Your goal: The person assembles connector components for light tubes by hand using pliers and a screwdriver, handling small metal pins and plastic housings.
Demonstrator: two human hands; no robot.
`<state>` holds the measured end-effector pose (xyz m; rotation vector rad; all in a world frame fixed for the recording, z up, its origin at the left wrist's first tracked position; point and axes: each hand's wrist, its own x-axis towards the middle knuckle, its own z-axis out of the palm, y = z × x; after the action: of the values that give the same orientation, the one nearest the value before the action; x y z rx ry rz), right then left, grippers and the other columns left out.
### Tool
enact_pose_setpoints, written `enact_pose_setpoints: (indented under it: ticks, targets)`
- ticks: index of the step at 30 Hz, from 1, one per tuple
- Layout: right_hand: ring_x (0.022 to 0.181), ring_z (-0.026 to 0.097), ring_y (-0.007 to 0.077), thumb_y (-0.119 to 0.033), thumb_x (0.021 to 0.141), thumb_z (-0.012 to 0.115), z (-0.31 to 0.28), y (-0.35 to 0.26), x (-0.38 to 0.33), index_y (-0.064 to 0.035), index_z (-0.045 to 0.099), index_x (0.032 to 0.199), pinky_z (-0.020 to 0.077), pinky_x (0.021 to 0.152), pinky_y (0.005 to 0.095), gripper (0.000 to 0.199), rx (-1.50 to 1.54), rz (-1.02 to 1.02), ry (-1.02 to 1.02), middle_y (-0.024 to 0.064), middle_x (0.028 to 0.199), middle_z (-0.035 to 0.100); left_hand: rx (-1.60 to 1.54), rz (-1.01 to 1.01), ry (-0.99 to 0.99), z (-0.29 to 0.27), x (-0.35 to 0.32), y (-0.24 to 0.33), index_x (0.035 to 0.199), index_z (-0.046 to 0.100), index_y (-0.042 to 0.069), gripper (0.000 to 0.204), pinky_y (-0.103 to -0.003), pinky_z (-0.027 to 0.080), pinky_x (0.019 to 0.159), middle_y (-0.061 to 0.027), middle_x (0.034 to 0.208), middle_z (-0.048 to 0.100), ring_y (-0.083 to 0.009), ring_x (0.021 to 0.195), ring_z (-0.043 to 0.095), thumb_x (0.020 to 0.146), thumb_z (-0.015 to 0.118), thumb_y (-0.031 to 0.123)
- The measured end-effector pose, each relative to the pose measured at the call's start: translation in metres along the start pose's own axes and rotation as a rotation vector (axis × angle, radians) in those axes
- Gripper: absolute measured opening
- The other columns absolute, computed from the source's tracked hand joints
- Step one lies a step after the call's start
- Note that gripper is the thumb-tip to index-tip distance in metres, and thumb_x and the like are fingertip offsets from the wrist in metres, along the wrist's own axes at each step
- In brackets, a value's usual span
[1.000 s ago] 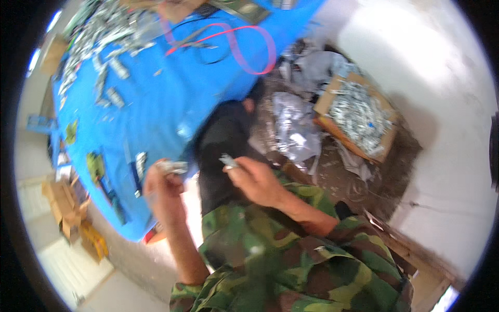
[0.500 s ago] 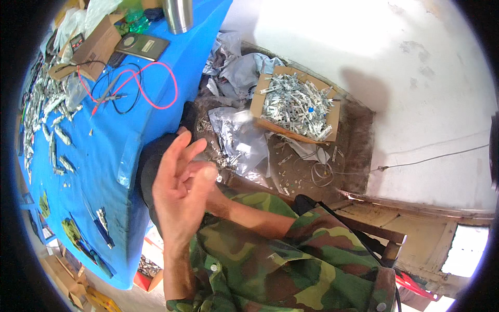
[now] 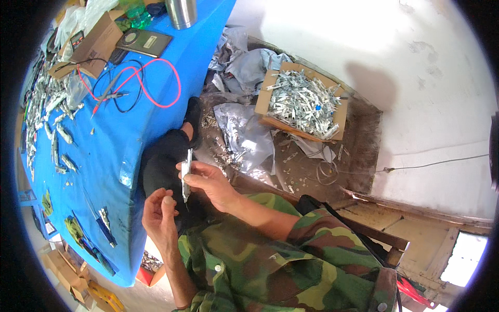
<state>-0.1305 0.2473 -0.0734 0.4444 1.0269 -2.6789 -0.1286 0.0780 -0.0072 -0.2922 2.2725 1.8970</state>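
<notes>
My right hand [image 3: 212,186] pinches a slim silver-white part [image 3: 186,177] between thumb and fingers and holds it upright above my lap. A thin dark tip points down from its lower end. Close by on the left, my left hand [image 3: 160,214] is closed, thumb and fingertips drawn together. Whatever it may hold is too small or hidden to make out. To the left, similar slim parts [image 3: 63,134] lie scattered and heaped on the blue-covered table [image 3: 112,156].
A cardboard box [image 3: 267,93] full of slim silvery parts stands on the floor by the wall, near grey plastic bags [image 3: 244,138]. On the table lie red and black leads [image 3: 179,86], a flat dark device [image 3: 144,42], a steel cup [image 3: 182,13] and hand tools [image 3: 93,249].
My left hand has dropped lower and drawn back, its fingers now closer together. My right hand, mostly hidden behind it before, now shows with the slim part. The view has shifted slightly.
</notes>
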Motion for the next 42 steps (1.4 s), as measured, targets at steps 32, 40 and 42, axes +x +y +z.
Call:
enact_pose_setpoints:
  ticks: [32,40,42]
  targets:
    - [0.099,0.070,0.0192,-0.004,0.097,0.067,0.040,-0.008,-0.017,0.0012,0.062,0.124,0.0599,0.081,0.0315,0.028,-0.266,0.049,-0.275,0.0187,0.123,0.070,-0.303,0.033,-0.008,-0.076,-0.025,-0.004,0.122,0.065,-0.004,0.038,-0.028,0.057,0.081,-0.0119,0.111,0.073,-0.0160,0.095,0.068,0.089,0.081,0.005]
    - [0.095,0.067,0.0108,0.004,0.091,0.069,0.049,-0.006,-0.020,-0.0004,0.063,0.115,0.0570,0.081,0.0275,0.025,-0.390,0.057,-0.308,0.0103,0.119,0.071,-0.442,-0.004,0.034,-0.080,-0.025,-0.007,0.123,0.064,-0.002,0.038,-0.030,0.058,0.073,-0.0172,0.111,0.074,-0.0180,0.085,0.069,0.089,0.080,0.007]
    - [0.095,0.067,0.0102,0.005,0.091,0.070,0.048,-0.001,-0.020,-0.0012,0.063,0.115,0.0563,0.081,0.0270,0.026,-0.406,0.053,-0.333,0.0086,0.116,0.071,-0.451,0.011,0.035,-0.081,-0.024,-0.007,0.121,0.065,-0.001,0.036,-0.030,0.058,0.074,-0.0171,0.110,0.074,-0.0176,0.086,0.069,0.090,0.079,0.008]
